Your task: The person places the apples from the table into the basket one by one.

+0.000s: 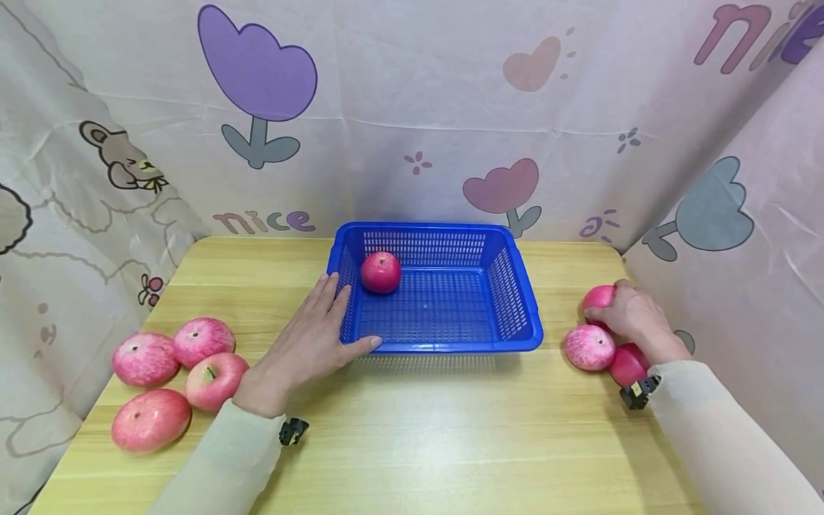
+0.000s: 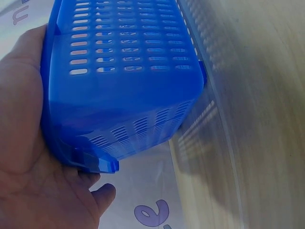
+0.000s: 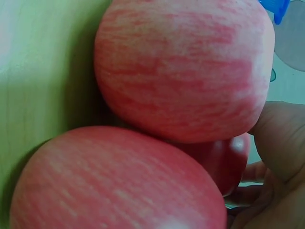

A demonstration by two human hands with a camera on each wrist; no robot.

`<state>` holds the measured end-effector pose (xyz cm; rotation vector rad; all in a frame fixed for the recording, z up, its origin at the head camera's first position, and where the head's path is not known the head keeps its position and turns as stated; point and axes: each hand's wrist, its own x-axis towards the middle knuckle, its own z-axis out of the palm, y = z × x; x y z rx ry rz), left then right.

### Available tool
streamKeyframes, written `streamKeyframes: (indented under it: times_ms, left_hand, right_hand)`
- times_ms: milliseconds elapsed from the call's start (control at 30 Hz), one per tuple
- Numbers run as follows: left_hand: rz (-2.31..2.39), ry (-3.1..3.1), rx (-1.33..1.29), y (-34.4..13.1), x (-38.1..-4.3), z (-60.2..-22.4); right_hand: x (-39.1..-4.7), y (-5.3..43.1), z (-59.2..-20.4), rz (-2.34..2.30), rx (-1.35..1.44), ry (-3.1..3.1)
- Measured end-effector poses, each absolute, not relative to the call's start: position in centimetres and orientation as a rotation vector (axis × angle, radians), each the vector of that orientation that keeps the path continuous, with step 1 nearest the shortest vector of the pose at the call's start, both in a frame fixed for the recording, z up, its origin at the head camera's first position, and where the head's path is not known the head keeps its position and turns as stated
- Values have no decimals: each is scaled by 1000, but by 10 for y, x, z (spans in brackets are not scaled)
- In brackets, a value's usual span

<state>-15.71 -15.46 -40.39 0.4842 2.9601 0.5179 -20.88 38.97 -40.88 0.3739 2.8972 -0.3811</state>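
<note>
Our left hand (image 1: 307,349): fingers (image 1: 337,303) outspread on the blue basket (image 1: 438,347), one apple (image 1: 381,273) inside. Our right hand (image 1: 636,318): fingers curled round a red apple (image 1: 597,296) beside two others (image 1: 589,347) (image 1: 628,366).

Blue basket (image 1: 444,348), streaked pink-red apples (image 1: 146,359), yellow wood-grain table (image 1: 425,443)

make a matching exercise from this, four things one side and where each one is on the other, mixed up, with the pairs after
Things
1. left hand
2. right hand
3. lone apple
4. four apples

Places
A. inside the blue basket
B. round a red apple at the right of the table
C. grouped at the left of the table
D. against the rim of the blue basket

Pairs: 1-D, 2-B, 3-A, 4-C
</note>
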Motion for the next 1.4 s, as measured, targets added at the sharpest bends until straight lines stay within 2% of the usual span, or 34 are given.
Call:
streamKeyframes:
  times_ms: [267, 700, 1067, 1400]
  left_hand:
    - [519, 2958, 479, -155, -157, -404]
    - [521, 2961, 478, -155, -157, -404]
    - [516, 2962, 468, -155, -156, -405]
    - [517, 2962, 473, -155, -157, -405]
  right_hand:
    - [-211, 387, -405, -442, 443, 2894]
    - [-216, 362, -366, -452, 253, 3031]
    - [-234, 288, -311, -453, 11, 3136]
    - [-264, 202, -310, -430, -270, 3057]
